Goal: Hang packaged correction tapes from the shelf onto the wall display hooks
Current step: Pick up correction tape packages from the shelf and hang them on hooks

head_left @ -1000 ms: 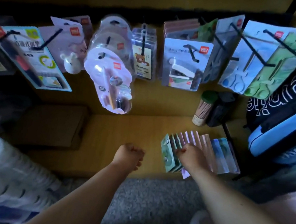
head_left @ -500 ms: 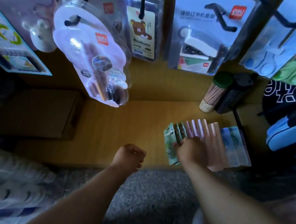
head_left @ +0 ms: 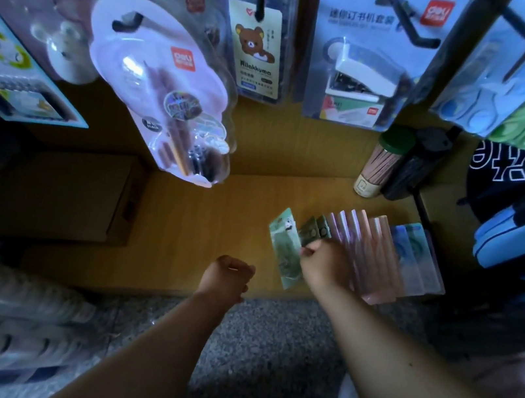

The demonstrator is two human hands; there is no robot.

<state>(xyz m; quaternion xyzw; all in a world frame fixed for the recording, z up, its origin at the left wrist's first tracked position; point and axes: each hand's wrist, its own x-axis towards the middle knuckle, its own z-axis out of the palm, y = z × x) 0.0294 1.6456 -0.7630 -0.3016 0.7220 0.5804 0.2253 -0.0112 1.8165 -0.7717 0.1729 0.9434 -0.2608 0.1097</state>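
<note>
Right hand (head_left: 325, 270) is down on the row of packaged correction tapes (head_left: 380, 252), fingers curled in tight, pinching the leftmost green pack (head_left: 284, 250) at its right edge. That green pack is tilted out to the left, peeled away from the rest of the row, its near end poking past the hand toward the shelf's front edge. Rest of the row stands fanned on edge just right of the hand: a couple more green ones touching the knuckles, then pink packs, then blue ones at the far right end. Can't tell how many in total, too blurry.

Left hand (head_left: 227, 279) is a closed fist, empty as far as I can see, hovering over the near edge of the wooden shelf (head_left: 202, 223), just left of the green pack but not touching it.

Up above, wall display hooks (head_left: 127, 22) carry other stock: a clear blister pack w/ pink card (head_left: 156, 78) at centre-left, a bear-print pack (head_left: 257, 50) mid, a mini stapler set (head_left: 370, 54) to the right. Far right of the shelf, a green-capped tube of sticks (head_left: 380, 162) stands upright beside a dark container (head_left: 414, 167). Cardboard box (head_left: 65, 195) sits at the shelf's left. Grey speckled floor (head_left: 264, 354) below the forearms.
</note>
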